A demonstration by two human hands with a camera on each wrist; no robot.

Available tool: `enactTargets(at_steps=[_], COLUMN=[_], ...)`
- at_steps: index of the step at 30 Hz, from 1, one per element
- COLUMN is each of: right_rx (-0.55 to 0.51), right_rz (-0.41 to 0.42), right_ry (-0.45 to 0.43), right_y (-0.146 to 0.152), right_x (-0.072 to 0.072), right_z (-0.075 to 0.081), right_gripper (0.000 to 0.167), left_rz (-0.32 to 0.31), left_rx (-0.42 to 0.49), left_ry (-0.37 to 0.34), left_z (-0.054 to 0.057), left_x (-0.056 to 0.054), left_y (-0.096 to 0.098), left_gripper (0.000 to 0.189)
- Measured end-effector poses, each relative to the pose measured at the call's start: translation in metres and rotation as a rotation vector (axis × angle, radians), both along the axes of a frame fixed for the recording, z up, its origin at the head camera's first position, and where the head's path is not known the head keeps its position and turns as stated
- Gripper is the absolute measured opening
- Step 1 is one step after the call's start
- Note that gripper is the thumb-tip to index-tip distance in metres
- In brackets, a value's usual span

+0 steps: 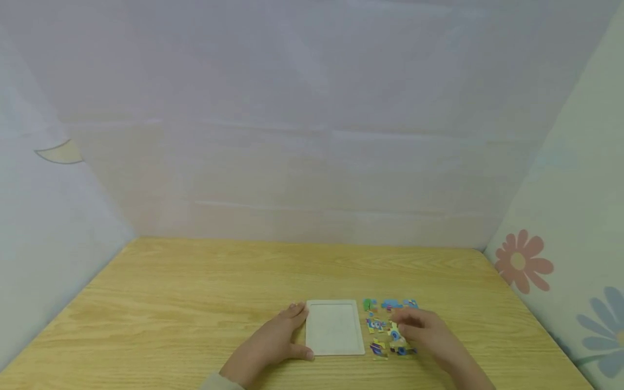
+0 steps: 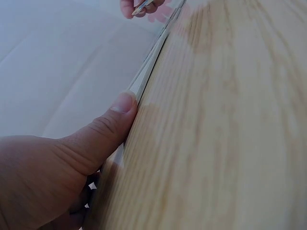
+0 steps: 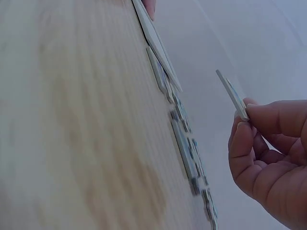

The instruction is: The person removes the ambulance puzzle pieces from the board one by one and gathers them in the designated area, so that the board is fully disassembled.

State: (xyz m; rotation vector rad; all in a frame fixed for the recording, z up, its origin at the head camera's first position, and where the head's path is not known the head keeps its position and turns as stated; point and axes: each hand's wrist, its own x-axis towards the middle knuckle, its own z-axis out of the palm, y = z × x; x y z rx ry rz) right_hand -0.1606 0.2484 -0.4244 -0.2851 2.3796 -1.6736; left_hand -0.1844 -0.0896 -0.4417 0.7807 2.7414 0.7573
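A shallow white puzzle tray with a raised rim lies flat on the wooden table. My left hand holds it along its left side, thumb at the near corner and fingers by the far corner. In the left wrist view, the thumb presses on the tray's edge. My right hand is over the colourful jigsaw pieces right of the tray. Between thumb and fingertips it pinches one thin jigsaw piece, raised above the table and tilted. That hand covers some of the loose pieces in the head view.
Several loose jigsaw pieces lie close together on the table, a short gap from the tray's right rim. Pale cloth walls stand behind the table and on both sides; a red flower is printed on the right one.
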Motion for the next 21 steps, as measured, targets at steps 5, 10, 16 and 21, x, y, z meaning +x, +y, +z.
enactTargets(at_steps=[5, 10, 16, 21], right_rx=[-0.006, 0.015, 0.055, 0.096], right_rz=[-0.007, -0.043, -0.055, -0.046], right_ry=[-0.008, -0.004, 0.012, 0.023], right_y=[0.01, 0.019, 0.031, 0.041], right_x=[0.005, 0.009, 0.012, 0.015], right_z=[0.001, 0.002, -0.001, -0.004], right_gripper=[0.036, 0.034, 0.034, 0.031], left_rz=[-0.002, -0.003, -0.005, -0.007], left_rx=[0.001, 0.001, 0.003, 0.002], left_ry=[0.009, 0.011, 0.009, 0.013], left_z=[0.0, 0.0, 0.0, 0.0], left_x=[0.001, 0.001, 0.001, 0.001], left_y=[0.0, 0.0, 0.0, 0.0], left_gripper=[0.097, 0.096, 0.097, 0.097])
